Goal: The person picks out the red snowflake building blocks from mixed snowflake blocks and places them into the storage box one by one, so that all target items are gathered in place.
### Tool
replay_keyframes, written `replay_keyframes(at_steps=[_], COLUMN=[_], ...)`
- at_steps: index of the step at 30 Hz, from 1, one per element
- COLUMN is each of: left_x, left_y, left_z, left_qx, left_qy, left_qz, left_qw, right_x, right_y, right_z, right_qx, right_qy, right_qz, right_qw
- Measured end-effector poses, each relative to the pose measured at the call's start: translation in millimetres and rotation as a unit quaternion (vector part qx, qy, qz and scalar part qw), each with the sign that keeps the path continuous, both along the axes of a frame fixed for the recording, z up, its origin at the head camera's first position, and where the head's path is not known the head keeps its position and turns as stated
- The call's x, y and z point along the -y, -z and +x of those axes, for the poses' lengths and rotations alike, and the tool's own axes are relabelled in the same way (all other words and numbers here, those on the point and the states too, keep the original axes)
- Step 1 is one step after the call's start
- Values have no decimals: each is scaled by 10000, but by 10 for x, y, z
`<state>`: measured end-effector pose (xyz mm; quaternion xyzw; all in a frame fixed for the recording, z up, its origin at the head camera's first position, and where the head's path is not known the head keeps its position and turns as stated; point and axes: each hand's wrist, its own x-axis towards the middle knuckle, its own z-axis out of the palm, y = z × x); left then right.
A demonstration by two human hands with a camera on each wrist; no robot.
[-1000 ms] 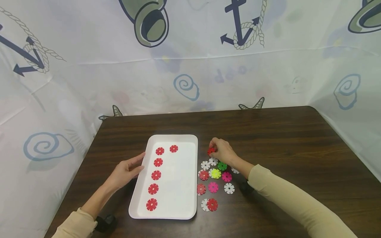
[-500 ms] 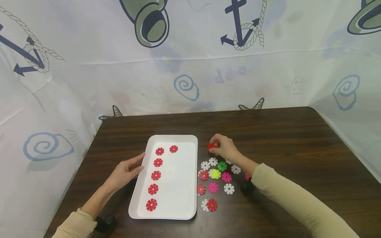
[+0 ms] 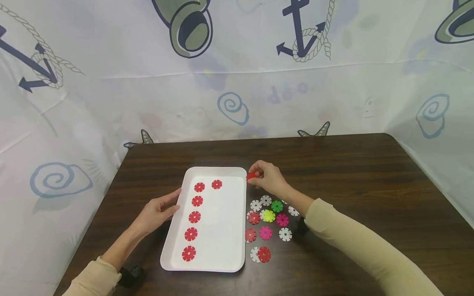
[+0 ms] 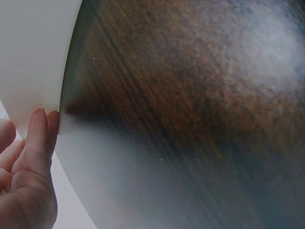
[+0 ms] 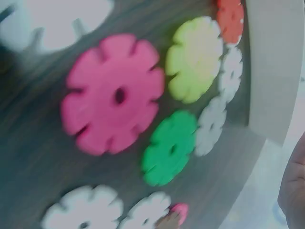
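Observation:
A red notched disc (image 3: 252, 176), like a snowflake building piece, is pinched between the thumb and fingers of my right hand (image 3: 269, 179). That hand is at the upper right edge of a white tray (image 3: 222, 263), and the disc overlaps the rim in the head view. Inside the tray, several red discs (image 3: 194, 217) form a column along the left, with one more red disc (image 3: 216, 184) beside the top one. My left hand (image 3: 153, 211) touches the tray's left side with extended fingertips (image 4: 37, 117), also seen in the left wrist view.
Loose discs lie on the dark wooden table (image 3: 352, 176) right of the tray, among them a green disc (image 3: 277, 206), a yellow disc (image 3: 268, 216), a pink disc (image 5: 114, 95) and a white disc (image 3: 285, 234). A printed cloth (image 3: 159, 102) hangs behind the table.
My right hand has lifted the red disc from above the loose pile and carried it left and away from me to the tray's edge. My left hand stays at the tray's side.

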<state>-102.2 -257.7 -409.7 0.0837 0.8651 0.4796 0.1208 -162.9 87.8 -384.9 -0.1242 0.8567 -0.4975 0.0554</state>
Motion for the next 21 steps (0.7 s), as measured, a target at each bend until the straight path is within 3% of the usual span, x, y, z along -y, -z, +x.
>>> replay_keyframes(at_steps=[10,21], left_x=[5,12], left_y=[1,9], left_z=[-14,-9], left_qx=[-52,-18], left_qy=[76,61], left_qz=[-33,24], left_qw=[10000,10000], right_x=[346,647], right_y=[-38,24], right_z=[-30,-63], right_qx=[-85,-26], right_qy=[-316,-733], right_qz=[173,430], right_qw=[9993,9964])
